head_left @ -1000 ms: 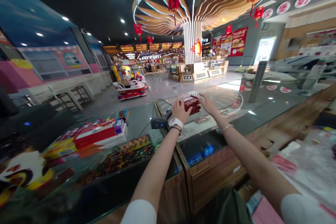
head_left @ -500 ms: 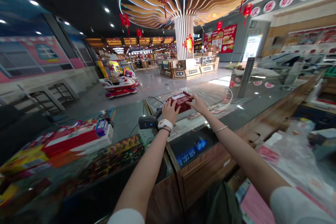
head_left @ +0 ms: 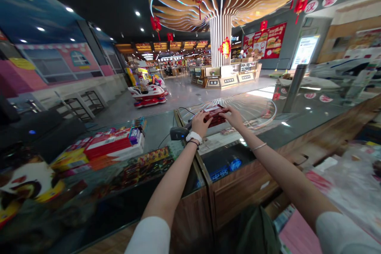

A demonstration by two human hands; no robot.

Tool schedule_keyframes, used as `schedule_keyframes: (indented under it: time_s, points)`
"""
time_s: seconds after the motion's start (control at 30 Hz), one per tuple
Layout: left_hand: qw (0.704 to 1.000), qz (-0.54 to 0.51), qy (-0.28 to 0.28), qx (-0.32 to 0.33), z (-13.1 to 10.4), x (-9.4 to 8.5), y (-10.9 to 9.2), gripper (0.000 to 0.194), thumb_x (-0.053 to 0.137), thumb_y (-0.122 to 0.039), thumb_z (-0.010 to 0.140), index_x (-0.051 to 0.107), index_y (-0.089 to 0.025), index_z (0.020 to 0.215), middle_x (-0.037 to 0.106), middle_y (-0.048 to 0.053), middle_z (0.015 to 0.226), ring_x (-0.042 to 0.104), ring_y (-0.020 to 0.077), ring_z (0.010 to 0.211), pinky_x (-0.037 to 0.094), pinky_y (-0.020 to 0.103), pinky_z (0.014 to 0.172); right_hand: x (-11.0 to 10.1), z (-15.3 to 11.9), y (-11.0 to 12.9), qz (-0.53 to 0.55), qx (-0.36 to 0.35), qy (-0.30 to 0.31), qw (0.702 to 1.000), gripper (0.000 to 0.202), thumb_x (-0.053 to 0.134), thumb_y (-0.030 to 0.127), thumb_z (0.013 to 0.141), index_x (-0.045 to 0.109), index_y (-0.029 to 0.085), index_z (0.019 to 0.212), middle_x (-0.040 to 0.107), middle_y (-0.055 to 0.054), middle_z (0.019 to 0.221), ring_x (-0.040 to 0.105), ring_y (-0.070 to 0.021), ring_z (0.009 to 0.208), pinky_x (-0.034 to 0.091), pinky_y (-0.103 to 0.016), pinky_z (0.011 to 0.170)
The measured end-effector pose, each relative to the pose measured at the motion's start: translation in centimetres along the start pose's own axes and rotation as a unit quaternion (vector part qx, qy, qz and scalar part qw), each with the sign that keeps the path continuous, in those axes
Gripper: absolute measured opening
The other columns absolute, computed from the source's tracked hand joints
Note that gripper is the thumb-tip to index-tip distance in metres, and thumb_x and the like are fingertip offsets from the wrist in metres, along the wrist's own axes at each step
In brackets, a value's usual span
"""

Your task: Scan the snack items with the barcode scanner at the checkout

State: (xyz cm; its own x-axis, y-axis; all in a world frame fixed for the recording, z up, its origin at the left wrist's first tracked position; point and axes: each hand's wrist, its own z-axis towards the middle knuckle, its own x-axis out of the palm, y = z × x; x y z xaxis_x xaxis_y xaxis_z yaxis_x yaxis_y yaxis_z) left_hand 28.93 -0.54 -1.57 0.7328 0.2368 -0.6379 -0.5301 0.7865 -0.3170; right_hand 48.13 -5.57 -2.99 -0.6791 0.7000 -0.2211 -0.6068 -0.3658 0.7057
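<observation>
Dark red flat packs (head_left: pixel 216 116) are stacked on the glass counter (head_left: pixel 157 127), at its far side. My left hand (head_left: pixel 201 123) grips their left end, with a white watch and a dark band at the wrist. At the right end my right hand (head_left: pixel 233 117) pinches the packs between thumb and fingers; a thin bracelet circles that forearm. The black barcode scanner (head_left: pixel 179 133) lies just left of my left wrist, its handle partly hidden behind my hand. How many packs there are is too small to tell.
Red, yellow and purple boxes (head_left: pixel 108 143) lie on the counter at left, near rows of small packets (head_left: pixel 145 166). A metal post (head_left: pixel 294 87) rises at right. Clear plastic bags (head_left: pixel 351 178) are at lower right. A white cartoon-faced item (head_left: pixel 29 182) sits lower left.
The view has turned left, so the scene sits further right and the cartoon-faced item shows more. Both hands still hold the red packs in nearly the same place.
</observation>
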Motion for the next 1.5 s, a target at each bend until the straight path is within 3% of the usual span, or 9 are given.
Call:
schedule_keyframes:
  time_s: [0.27,0.37,0.53,0.8,0.93,1.03,1.13,1.3,1.5]
  points:
    - [0.998,0.033,-0.035,0.044,-1.4,-4.9,1.3,0.028,0.066,-0.030,0.090,0.069,-0.024,0.117,0.063,0.008,0.135,0.055,0.0221,0.129,0.041,0.045,0.114,2.0,-1.0,4.8,0.033,-0.020,0.010,0.999,0.036,0.074,0.057,0.071,0.068,0.024,0.084,0.076,-0.006,0.093,0.069,-0.0266,0.085,0.052,-0.044,0.087]
    - [0.995,0.048,-0.053,0.074,-2.4,-7.3,2.1,0.025,0.065,-0.029,0.090,0.069,-0.024,0.114,0.068,0.005,0.128,0.057,0.0202,0.125,0.036,0.045,0.119,4.2,-1.2,7.0,0.017,-0.072,0.019,0.997,0.026,0.075,0.048,0.075,0.070,0.025,0.085,0.076,-0.005,0.096,0.068,-0.0285,0.096,0.043,-0.049,0.103]
    - [0.989,0.083,-0.109,0.050,-4.1,-11.6,4.2,0.021,0.063,-0.024,0.091,0.070,-0.024,0.110,0.072,0.003,0.120,0.059,0.0205,0.120,0.037,0.046,0.118,8.7,-1.8,10.4,0.028,-0.130,0.051,0.990,0.020,0.073,0.044,0.080,0.068,0.025,0.081,0.076,-0.005,0.102,0.067,-0.0284,0.104,0.027,-0.053,0.115]
    - [0.979,0.162,-0.121,-0.010,-7.9,-18.1,9.1,0.024,0.057,-0.021,0.092,0.072,-0.029,0.109,0.072,0.000,0.121,0.052,0.0242,0.132,0.040,0.052,0.116,15.7,-4.1,15.4,0.066,-0.133,0.108,0.983,0.027,0.068,0.054,0.082,0.067,0.027,0.083,0.076,-0.004,0.101,0.068,-0.0277,0.101,0.024,-0.057,0.116]
    - [0.976,0.158,-0.149,-0.001,-9.2,-20.1,10.8,0.024,0.054,-0.022,0.094,0.074,-0.030,0.105,0.074,0.001,0.115,0.058,0.0219,0.124,0.041,0.051,0.116,17.8,-5.0,16.4,0.131,-0.116,0.140,0.975,0.033,0.071,0.058,0.078,0.067,0.026,0.083,0.075,-0.005,0.103,0.066,-0.0279,0.104,0.037,-0.051,0.110]
    - [0.975,0.149,-0.162,0.021,-9.6,-20.9,11.1,0.026,0.052,-0.021,0.095,0.073,-0.030,0.107,0.074,0.001,0.114,0.059,0.0207,0.124,0.040,0.052,0.116,18.0,-5.3,15.9,0.226,-0.036,0.147,0.962,0.045,0.072,0.060,0.073,0.066,0.026,0.103,0.070,-0.007,0.115,0.066,-0.0251,0.103,0.050,-0.043,0.097]
    - [0.977,0.142,-0.154,0.048,-9.7,-20.6,10.7,0.025,0.050,-0.024,0.097,0.073,-0.029,0.107,0.073,0.000,0.116,0.059,0.0199,0.125,0.039,0.052,0.117,17.1,-5.4,15.0,0.327,0.112,0.167,0.923,0.057,0.074,0.058,0.070,0.061,0.028,0.117,0.069,-0.006,0.117,0.068,-0.0223,0.098,0.056,-0.039,0.086]
    - [0.983,0.145,-0.095,0.062,-10.1,-19.1,10.1,0.024,0.052,-0.024,0.097,0.072,-0.029,0.110,0.073,0.001,0.118,0.052,0.0213,0.133,0.039,0.053,0.117,15.4,-5.6,15.0,0.435,0.246,0.261,0.826,0.032,0.081,0.044,0.067,0.070,0.024,0.090,0.074,-0.003,0.090,0.070,-0.0221,0.087,0.062,-0.038,0.077]
    - [0.985,0.156,-0.068,0.043,-10.4,-18.5,9.4,0.027,0.057,-0.021,0.093,0.069,-0.027,0.117,0.069,0.003,0.125,0.044,0.0246,0.141,0.036,0.054,0.118,15.5,-5.3,14.5,0.452,0.292,0.252,0.804,0.024,0.083,0.024,0.065,0.070,0.022,0.085,0.075,-0.001,0.079,0.070,-0.0167,0.070,0.063,-0.030,0.064]
